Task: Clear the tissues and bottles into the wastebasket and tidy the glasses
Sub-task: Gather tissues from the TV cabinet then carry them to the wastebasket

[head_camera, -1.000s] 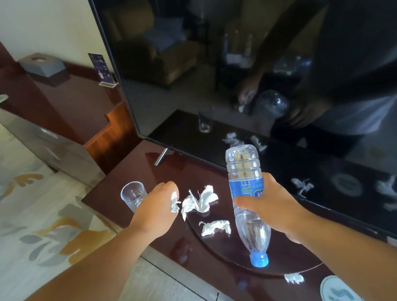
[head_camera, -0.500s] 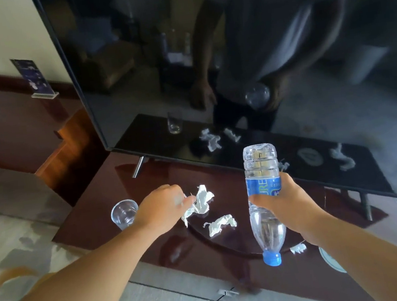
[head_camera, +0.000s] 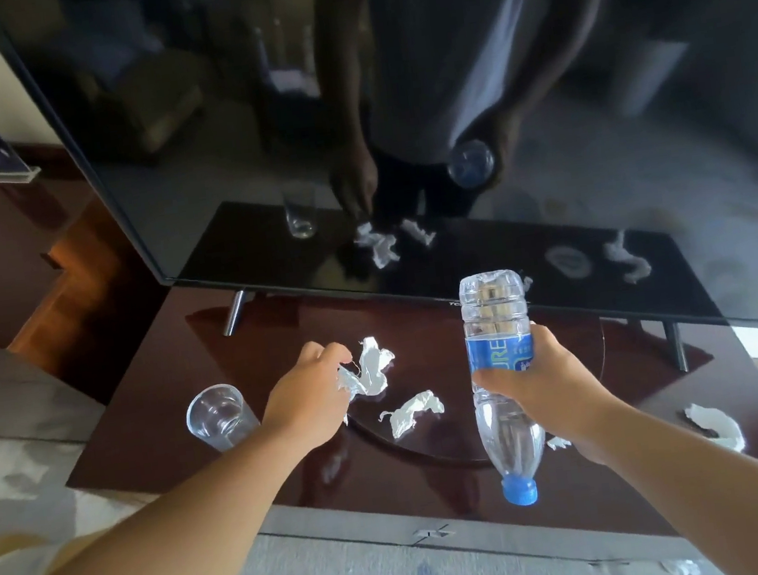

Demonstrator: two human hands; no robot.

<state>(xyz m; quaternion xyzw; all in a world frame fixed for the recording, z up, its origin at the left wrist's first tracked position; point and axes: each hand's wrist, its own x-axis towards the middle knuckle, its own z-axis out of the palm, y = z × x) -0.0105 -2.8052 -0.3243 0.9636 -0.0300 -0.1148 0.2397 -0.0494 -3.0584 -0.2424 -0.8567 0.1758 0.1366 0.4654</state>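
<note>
tissue (head_camera: 370,369) pinched in left grip (head_camera: 307,401), upended bottle (head_camera: 494,306) clasped in right grip (head_camera: 542,386)

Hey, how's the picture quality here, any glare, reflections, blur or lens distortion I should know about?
Head view: the dark TV screen acts as a mirror, doubling the glass and bottle; the glossy tabletop shows soft sheen; the wide-angle lens bows the screen's edges; the floor at lower left is blur-smeared; the tissue in the left hand looks sharp.
</note>
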